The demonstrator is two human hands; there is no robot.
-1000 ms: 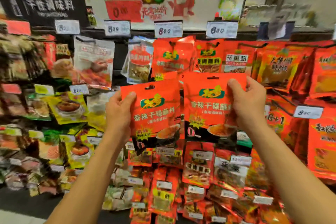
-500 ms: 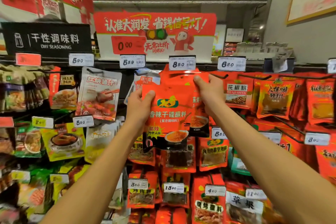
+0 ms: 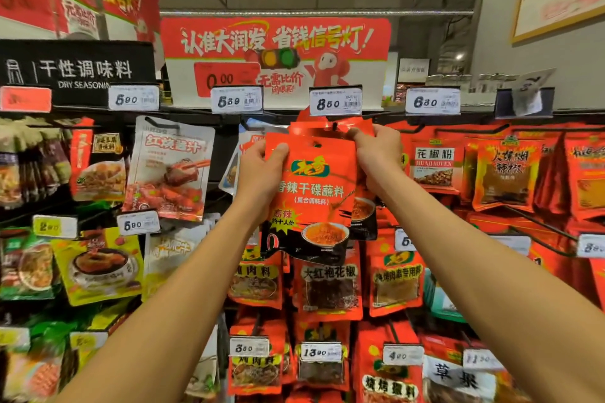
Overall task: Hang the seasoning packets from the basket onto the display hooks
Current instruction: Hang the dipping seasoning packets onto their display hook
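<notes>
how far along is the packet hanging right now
Done: red packets already hang on the hook under the 8.50 price tag. In hand: the left hand grips a red dipping-seasoning packet by its upper left edge, while the right hand pinches the packets behind it near the hook. Left: the front packet's hang hole isn't on the hook yet. The basket is out of view.

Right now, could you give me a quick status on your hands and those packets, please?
Left hand grips front packet by its left edge. Right hand pinches rear packet at the top, under the 8.50 tag. Hook not visible; neither confirmed hung.
</notes>
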